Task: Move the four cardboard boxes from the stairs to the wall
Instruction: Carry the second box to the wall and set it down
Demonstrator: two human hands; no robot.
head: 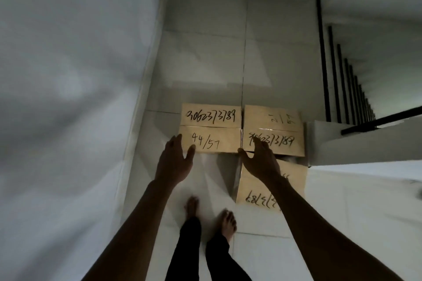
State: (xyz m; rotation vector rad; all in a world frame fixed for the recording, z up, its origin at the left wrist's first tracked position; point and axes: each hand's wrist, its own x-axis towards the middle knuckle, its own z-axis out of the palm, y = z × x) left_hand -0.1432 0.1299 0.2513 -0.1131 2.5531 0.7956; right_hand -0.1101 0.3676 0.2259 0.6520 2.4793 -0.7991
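Note:
Three tan cardboard boxes with handwritten black numbers lie on the white tiled floor. The left box (211, 128), marked 44/57, and the right box (274, 131) sit side by side. A third box (258, 189) lies nearer my feet, partly under my right forearm. My left hand (174, 162) hovers open at the left box's near left corner, fingers spread. Over the seam between the two far boxes, my right hand (260, 162) reaches with fingers apart, its fingertips on or just above the right box. Neither hand holds anything.
A white wall (68, 98) runs along the left. Stairs with a dark railing (342, 70) drop away at the right, past a low white ledge (356, 141). My bare feet (210, 214) stand on the tiles just behind the boxes. Open floor lies beyond the boxes.

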